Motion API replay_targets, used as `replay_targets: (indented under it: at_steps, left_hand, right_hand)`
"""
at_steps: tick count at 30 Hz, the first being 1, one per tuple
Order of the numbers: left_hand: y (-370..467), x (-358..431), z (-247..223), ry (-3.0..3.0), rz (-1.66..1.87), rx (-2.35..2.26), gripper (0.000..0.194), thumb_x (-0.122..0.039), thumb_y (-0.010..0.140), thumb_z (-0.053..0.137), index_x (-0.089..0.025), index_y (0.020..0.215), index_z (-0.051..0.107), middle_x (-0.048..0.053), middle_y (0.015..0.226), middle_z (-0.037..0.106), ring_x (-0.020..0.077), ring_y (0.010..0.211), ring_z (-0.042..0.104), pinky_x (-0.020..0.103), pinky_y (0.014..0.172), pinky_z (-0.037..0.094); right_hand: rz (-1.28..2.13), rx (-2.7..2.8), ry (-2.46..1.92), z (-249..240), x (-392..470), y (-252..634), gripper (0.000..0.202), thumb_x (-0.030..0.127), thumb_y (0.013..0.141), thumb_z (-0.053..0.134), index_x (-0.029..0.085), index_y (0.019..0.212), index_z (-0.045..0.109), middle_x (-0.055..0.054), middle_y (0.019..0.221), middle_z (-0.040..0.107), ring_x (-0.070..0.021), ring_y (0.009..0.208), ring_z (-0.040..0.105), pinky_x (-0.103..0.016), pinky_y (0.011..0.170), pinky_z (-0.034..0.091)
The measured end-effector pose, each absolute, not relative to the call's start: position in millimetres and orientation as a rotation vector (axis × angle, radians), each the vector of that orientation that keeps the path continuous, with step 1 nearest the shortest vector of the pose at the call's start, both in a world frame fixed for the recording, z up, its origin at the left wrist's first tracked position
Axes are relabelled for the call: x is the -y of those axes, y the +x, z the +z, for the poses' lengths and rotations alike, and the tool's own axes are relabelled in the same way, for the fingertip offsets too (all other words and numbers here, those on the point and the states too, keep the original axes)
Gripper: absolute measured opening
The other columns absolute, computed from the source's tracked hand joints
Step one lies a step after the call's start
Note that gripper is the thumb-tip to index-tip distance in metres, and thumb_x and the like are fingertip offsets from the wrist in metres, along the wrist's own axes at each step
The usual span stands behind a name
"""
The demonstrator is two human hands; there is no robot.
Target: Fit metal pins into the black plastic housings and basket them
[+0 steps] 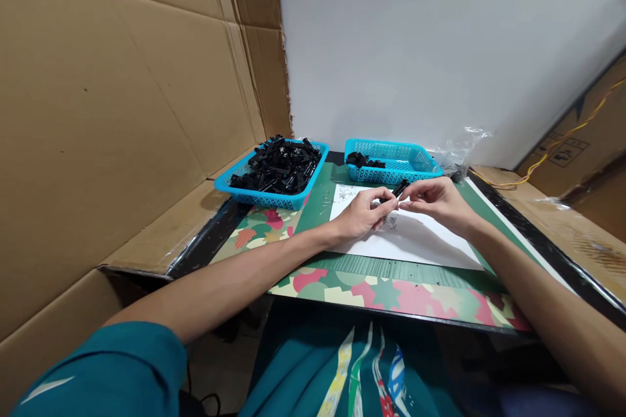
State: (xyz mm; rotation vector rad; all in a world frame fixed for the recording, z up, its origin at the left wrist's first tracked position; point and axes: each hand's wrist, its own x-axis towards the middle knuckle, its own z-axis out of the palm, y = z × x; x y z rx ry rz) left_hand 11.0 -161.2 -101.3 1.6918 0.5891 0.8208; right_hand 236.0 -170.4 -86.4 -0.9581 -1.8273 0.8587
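Note:
My left hand (362, 214) is closed around a small black plastic part (401, 188), whose end sticks up between the two hands. Close against it, my right hand (436, 201) has thumb and fingertips pinched together at the part; whatever is between them is too small to make out. Both hands are above a white sheet of paper (415, 244). Scattered on the sheet are tiny metal-looking pieces (390, 221), partly hidden behind my left hand.
A blue basket (293, 201) heaped with black plastic parts (278, 166) stands at the back left. Another blue basket (415, 176) at the back holds a few black parts. A clear plastic bag (462, 153) is beside it. Cardboard (147, 78) walls the left side.

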Motion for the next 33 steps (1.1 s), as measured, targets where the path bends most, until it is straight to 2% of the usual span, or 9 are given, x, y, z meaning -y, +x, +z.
replay_targets:
  at_steps: [7, 11, 15, 18, 22, 25, 28, 30, 33]
  left_hand:
    - [11, 161, -98, 1.791, 0.906, -0.648, 0.038, -0.055, 0.096, 0.067, -0.017, 0.094, 0.064, -0.001, 0.077, 0.058, 0.0089, 0.059, 0.051, 0.023, 0.055, 0.039]
    - [11, 160, -98, 1.904, 0.931, -0.705, 0.031, -0.047, 0.1, 0.062, -0.017, 0.096, 0.068, 0.004, 0.088, 0.067, 0.0137, 0.075, 0.061, 0.026, 0.067, 0.049]
    - [10, 155, -102, 2.056, 0.978, -0.738, 0.025, -0.04, 0.102, 0.06, -0.017, 0.096, 0.069, 0.005, 0.096, 0.07, 0.0165, 0.085, 0.064, 0.029, 0.077, 0.05]
    - [9, 155, -104, 2.187, 0.917, -0.791, 0.023, -0.037, 0.103, 0.06, -0.017, 0.096, 0.07, 0.004, 0.093, 0.068, 0.0172, 0.083, 0.063, 0.03, 0.075, 0.048]
    - [9, 162, -102, 2.459, 0.79, -0.851, 0.019, -0.036, 0.102, 0.063, -0.021, 0.102, 0.074, 0.004, 0.103, 0.069, 0.018, 0.084, 0.063, 0.031, 0.074, 0.046]
    - [11, 166, -102, 2.605, 0.718, -0.785, 0.019, -0.035, 0.102, 0.064, -0.022, 0.103, 0.077, 0.003, 0.108, 0.07, 0.0171, 0.083, 0.064, 0.03, 0.072, 0.045]
    - [15, 167, -105, 2.717, 0.686, -0.712, 0.021, -0.037, 0.102, 0.064, -0.023, 0.105, 0.079, 0.003, 0.107, 0.071, 0.017, 0.083, 0.066, 0.029, 0.068, 0.043]
    - [18, 166, -109, 2.791, 0.663, -0.67, 0.023, -0.039, 0.103, 0.063, -0.024, 0.107, 0.08, 0.004, 0.11, 0.072, 0.0165, 0.081, 0.067, 0.028, 0.065, 0.042]
    - [22, 167, -113, 2.913, 0.621, -0.617, 0.027, -0.038, 0.106, 0.057, -0.028, 0.108, 0.082, 0.003, 0.115, 0.073, 0.0147, 0.075, 0.066, 0.029, 0.061, 0.039]
  right_hand:
    - [0.95, 1.779, -1.011, -85, 174, 234, 0.033, 0.05, 0.08, 0.086, 0.018, 0.085, 0.082, -0.009, 0.084, 0.077, -0.0198, 0.075, 0.063, -0.033, 0.066, 0.049]
    - [0.962, 1.814, -1.023, -83, 173, 236, 0.031, 0.048, 0.081, 0.085, 0.017, 0.081, 0.079, -0.007, 0.08, 0.073, -0.0172, 0.072, 0.06, -0.031, 0.065, 0.046]
    - [1.001, 1.938, -1.128, -82, 166, 251, 0.032, 0.049, 0.087, 0.079, 0.017, 0.083, 0.076, -0.002, 0.071, 0.063, -0.0127, 0.064, 0.051, -0.028, 0.057, 0.035]
    - [0.958, 2.153, -1.248, -85, 157, 270, 0.03, 0.047, 0.089, 0.075, 0.017, 0.086, 0.078, 0.001, 0.063, 0.055, -0.0116, 0.058, 0.042, -0.029, 0.053, 0.027]
    - [0.819, 2.333, -1.302, -88, 147, 294, 0.024, 0.042, 0.085, 0.078, 0.018, 0.087, 0.081, 0.0, 0.064, 0.057, -0.0138, 0.061, 0.042, -0.03, 0.054, 0.026]
    - [0.874, 2.38, -1.257, -89, 146, 300, 0.027, 0.045, 0.088, 0.076, 0.019, 0.093, 0.083, 0.002, 0.062, 0.05, -0.0135, 0.06, 0.037, -0.03, 0.054, 0.025]
    - [0.902, 2.394, -1.233, -89, 147, 298, 0.027, 0.047, 0.088, 0.075, 0.02, 0.084, 0.081, 0.004, 0.058, 0.043, -0.0125, 0.058, 0.031, -0.031, 0.055, 0.022]
    - [0.879, 2.378, -1.252, -88, 148, 295, 0.026, 0.045, 0.087, 0.076, 0.02, 0.078, 0.079, 0.004, 0.059, 0.044, -0.0125, 0.058, 0.032, -0.031, 0.055, 0.023]
    - [0.831, 2.363, -1.289, -88, 148, 293, 0.022, 0.04, 0.087, 0.075, 0.02, 0.084, 0.081, 0.003, 0.06, 0.048, -0.0126, 0.057, 0.036, -0.031, 0.055, 0.026]
